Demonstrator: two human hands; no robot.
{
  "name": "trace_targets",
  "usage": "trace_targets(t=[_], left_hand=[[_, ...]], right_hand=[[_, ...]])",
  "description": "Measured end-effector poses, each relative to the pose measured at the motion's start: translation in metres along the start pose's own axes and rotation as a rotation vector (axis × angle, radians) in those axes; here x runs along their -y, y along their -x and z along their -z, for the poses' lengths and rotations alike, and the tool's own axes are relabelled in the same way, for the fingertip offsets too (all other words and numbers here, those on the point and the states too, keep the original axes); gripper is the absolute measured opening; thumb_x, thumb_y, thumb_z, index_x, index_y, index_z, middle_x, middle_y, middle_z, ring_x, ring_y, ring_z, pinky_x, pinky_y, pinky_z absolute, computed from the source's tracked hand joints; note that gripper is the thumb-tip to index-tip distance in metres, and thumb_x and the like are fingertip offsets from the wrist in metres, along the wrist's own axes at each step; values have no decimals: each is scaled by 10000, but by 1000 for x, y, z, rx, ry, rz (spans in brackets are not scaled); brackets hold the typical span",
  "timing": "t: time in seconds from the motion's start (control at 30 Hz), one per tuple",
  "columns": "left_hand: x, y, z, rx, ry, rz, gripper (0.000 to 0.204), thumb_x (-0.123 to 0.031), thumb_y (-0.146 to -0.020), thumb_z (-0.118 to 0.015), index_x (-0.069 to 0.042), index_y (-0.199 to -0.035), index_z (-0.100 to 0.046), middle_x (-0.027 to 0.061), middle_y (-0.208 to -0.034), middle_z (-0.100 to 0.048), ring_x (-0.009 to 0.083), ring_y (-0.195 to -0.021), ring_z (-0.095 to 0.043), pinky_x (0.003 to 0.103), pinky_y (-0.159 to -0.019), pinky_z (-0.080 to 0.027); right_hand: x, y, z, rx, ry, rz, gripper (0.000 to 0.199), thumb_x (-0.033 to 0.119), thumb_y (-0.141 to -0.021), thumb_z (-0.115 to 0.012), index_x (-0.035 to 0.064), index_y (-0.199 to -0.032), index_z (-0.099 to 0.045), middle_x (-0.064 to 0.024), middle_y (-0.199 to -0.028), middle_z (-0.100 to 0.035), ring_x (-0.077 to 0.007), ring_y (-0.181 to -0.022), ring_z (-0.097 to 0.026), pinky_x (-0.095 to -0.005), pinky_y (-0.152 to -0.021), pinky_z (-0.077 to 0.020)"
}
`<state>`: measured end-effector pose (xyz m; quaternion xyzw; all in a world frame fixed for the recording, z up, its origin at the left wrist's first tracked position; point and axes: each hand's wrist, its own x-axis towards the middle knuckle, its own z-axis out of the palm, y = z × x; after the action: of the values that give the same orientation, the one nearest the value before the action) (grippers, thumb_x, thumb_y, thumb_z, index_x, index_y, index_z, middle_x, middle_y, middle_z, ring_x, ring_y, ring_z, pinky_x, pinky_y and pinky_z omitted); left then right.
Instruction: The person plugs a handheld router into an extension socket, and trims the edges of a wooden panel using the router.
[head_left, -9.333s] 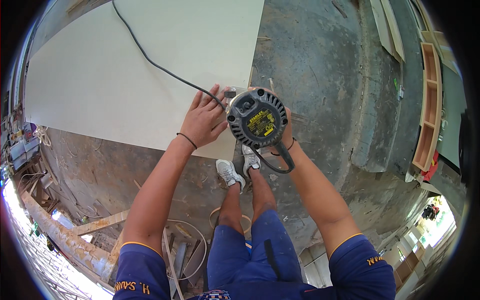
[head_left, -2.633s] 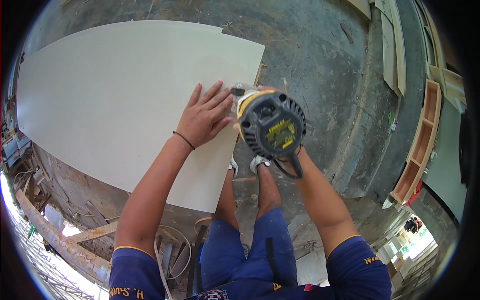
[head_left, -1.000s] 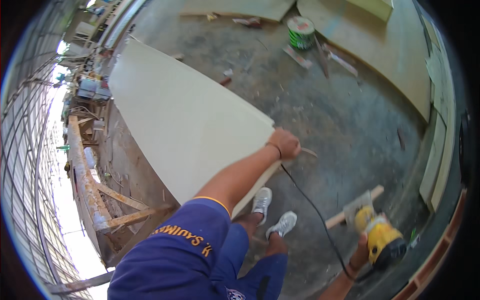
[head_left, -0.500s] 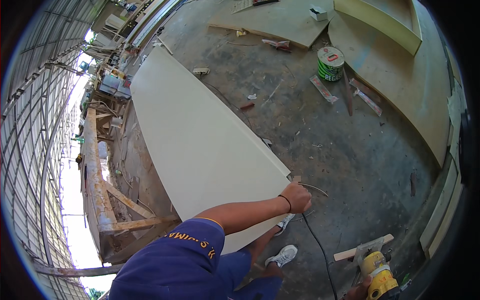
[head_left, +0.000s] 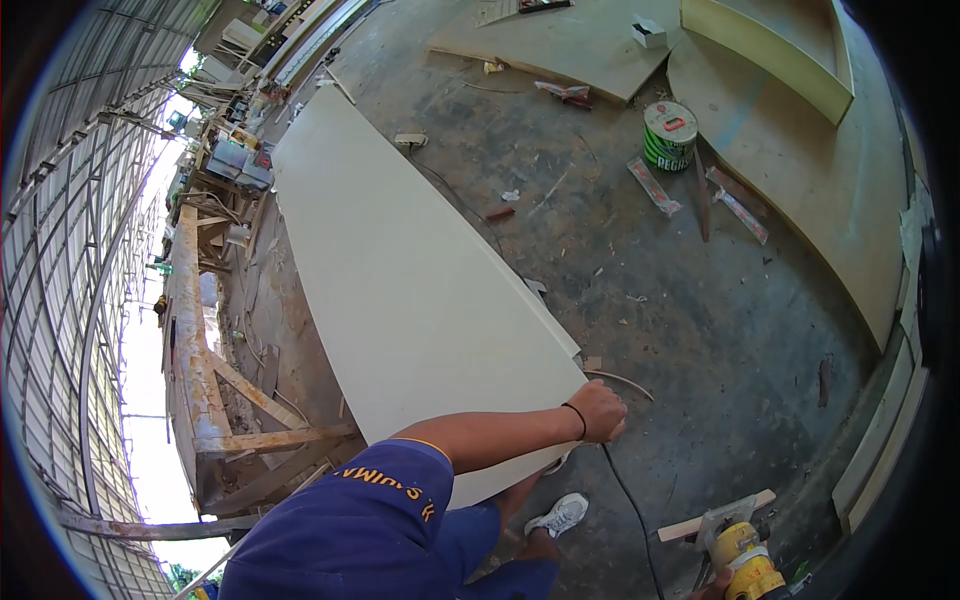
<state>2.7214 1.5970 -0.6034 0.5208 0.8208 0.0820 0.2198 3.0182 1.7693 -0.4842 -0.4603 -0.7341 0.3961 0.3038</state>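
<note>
So the left hand (head_left: 602, 410) has its fingers curled in at the near end of the white board (head_left: 430, 260), but the tips are hidden, so can't tell if they're pinching the edge, the black cord (head_left: 630, 496) below, or nothing. Right hand (head_left: 714, 586), low and half cut off, looks wrapped around the side of the yellow router (head_left: 752, 570). That thing's probably dense and top-heavy; I'd grab it around the motor body, clear of the see-through base (head_left: 722, 515). A wood strip (head_left: 680, 530) lies across by the base. The board stretches away to the upper left; my guess is stiff, smooth enough to slip, corners easily chipped, so hold it by the edges. Further out there's a green can (head_left: 670, 135) on the concrete floor (head_left: 720, 300).
</note>
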Motion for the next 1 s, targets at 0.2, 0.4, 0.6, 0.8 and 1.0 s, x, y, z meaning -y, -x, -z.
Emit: trace_targets(t=[0.2, 0.4, 0.6, 0.8, 1.0], left_hand=[[27, -30, 18, -14, -36, 13, 229, -288, -766, -566, -124, -646, -672, 87, -660, -659, 266, -674, -648, 396, -657, -430], [57, -52, 44, -32, -38, 5, 239, -290, -792, -551, -133, -663, -677, 84, -672, -663, 268, -685, -652, 412, -680, -428], [62, -56, 41, -53, -22, 23, 277, -297, -827, -546, -133, -642, -670, 80, -656, -656, 262, -697, -655, 421, -670, -420], [58, -56, 58, 77, 33, 99, 264, -296, -857, -569, -108, -1034, -625, 93, -737, -669, 269, -755, -657, 406, -762, -402], [56, -57, 50, 55, 12, 97, 362, -269, -868, -579, -118, -1196, -546, 90, -813, -657, 250, -838, -640, 406, -842, -369]], right_hand=[[4, -9, -5, -11, -23, -15, 788, 388, -794, -676, -34, -1370, -344, -193, -1368, -437, -332, -1259, -444, -449, -1088, -325], [7, -19, 0, -35, -39, -27, 780, 355, -797, -682, -32, -1379, -337, -193, -1379, -431, -334, -1267, -441, -451, -1094, -320], [19, -31, 15, -67, -58, -10, 774, 323, -800, -688, -31, -1388, -330, -194, -1391, -425, -336, -1276, -437, -452, -1100, -315], [37, -71, 18, -61, -235, 66, 770, 290, -803, -694, -30, -1397, -323, -195, -1402, -420, -337, -1285, -434, -454, -1106, -310], [44, -130, 18, -39, -51, 140, 827, 471, -810, -634, 1, -1387, -273, -224, -1344, -438, -382, -1255, -432, -520, -1062, -351]])
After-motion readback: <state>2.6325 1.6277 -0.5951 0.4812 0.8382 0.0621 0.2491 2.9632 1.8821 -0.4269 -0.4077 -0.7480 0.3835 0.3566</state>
